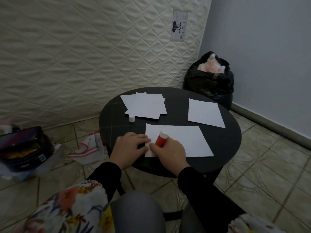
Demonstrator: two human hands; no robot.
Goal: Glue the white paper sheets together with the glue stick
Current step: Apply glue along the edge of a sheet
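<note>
Three lots of white paper lie on the round black table [223,142]: a loose pile of sheets [144,105] at the far left, a single sheet [204,112] at the far right, and a larger near sheet [181,142] just in front of the person; the work is on that near one. The right hand [170,153] is curled closed around the red glue stick [161,139], which tilts with its white end up and away from the person while its lower end is hidden under the fingers at the sheet's left edge; whether that end touches the paper cannot be told. The left hand [130,147] lies flat with fingers extended and loosely together, holding nothing, pressing the same left edge of the near sheet down onto the table; the two hands touch or nearly touch there. A small white cap [131,118] stands apart near the pile, so the stick is likely uncapped and the step in hand is likely spreading glue along the near sheet's left margin, the joining itself not yet done. The next move, as I judge it, calls for steady pressure from the left hand so the sheet does not slide, an even stroke along the edge, then a second sheet fetched from the far side and laid square on the glued strip. As for writing: the label [179,27] on the quilted mattress [84,56] behind reads GAJAH beside a dark emblem; its smaller print is too fine to read, and no lettering on the glue stick can be made out.
</note>
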